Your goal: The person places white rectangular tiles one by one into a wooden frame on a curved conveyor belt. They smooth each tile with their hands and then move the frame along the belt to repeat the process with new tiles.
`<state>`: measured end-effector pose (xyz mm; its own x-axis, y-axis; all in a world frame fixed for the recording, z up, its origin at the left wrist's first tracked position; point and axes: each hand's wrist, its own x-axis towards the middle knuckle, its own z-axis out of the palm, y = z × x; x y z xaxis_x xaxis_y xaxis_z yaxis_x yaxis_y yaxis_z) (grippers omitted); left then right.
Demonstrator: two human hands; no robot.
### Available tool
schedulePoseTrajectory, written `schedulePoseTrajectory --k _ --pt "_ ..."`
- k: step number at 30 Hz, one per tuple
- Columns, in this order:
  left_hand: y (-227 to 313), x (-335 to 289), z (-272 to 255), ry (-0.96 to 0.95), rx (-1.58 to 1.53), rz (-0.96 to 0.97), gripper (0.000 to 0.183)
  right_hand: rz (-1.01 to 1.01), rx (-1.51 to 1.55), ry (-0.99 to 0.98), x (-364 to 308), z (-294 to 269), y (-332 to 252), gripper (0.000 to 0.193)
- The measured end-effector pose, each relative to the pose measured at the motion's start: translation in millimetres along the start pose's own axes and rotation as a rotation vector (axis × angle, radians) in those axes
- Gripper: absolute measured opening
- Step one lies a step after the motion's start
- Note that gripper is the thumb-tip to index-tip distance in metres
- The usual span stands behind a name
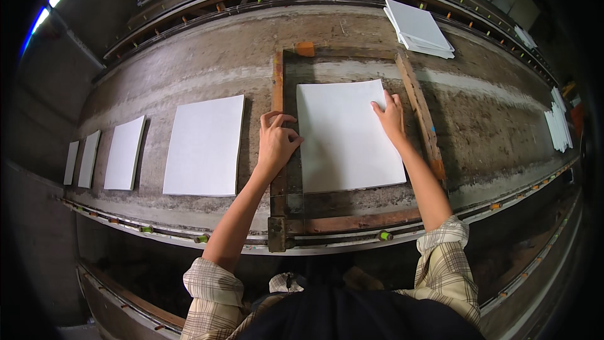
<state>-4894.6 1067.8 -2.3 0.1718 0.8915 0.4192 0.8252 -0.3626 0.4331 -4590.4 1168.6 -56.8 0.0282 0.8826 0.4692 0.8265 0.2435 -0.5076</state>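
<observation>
A flat white rectangular piece (346, 141), seemingly paper or a thin stack of sheets, lies inside a worn wooden frame (277, 82) on the long table. My right hand (391, 119) is at its upper right edge, thumb on the white surface and fingers along the side. At the left edge, my left hand (274, 145) reaches over the frame's left bar. Its fingers are bent, with a gap between thumb and forefinger, and their tips come close to the white edge; contact there is hard to make out.
Left of the frame, another white piece (204, 145) lies in a row with several more. A loose white stack (421, 28) sits at the far right, and more sheets (557, 123) at the right end. Green and orange pegs (385, 235) line the stained table's (182, 75) near rail.
</observation>
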Motion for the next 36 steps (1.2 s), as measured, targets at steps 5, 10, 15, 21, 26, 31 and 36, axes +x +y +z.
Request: schedulePoseTrajectory --k 5,10,15,21,26,31,36 --pt "-0.8 -1.2 -0.4 -0.013 -0.021 -0.024 0.006 0.016 0.003 0.012 -5.1 2.8 -1.2 0.055" --pt "2.3 -3.8 0.0 -0.016 0.049 -0.025 0.005 0.038 0.012 -0.020 -5.5 0.0 -7.7 0.054" --pt "6.6 -2.2 0.5 -0.023 0.032 -0.036 0.005 0.017 -0.051 -0.032 -9.2 -2.5 -5.2 0.054" --pt "18.0 -5.5 4.4 -0.091 0.273 0.061 0.021 -0.050 -0.308 -0.142 -12.9 -9.3 -21.0 0.057" --pt "40.9 -38.2 16.1 -0.306 0.496 0.170 0.074 -0.325 -0.338 -0.290 -58.8 -29.2 -25.6 0.073" --pt "45.3 -31.3 16.9 -0.450 0.495 0.193 0.092 -0.516 -0.278 -0.516 -79.1 -65.4 -42.7 0.074" --pt "45.4 -19.4 31.2 -0.432 0.298 0.168 0.099 -0.492 -0.239 -0.548 -71.6 -67.8 -48.9 0.067"
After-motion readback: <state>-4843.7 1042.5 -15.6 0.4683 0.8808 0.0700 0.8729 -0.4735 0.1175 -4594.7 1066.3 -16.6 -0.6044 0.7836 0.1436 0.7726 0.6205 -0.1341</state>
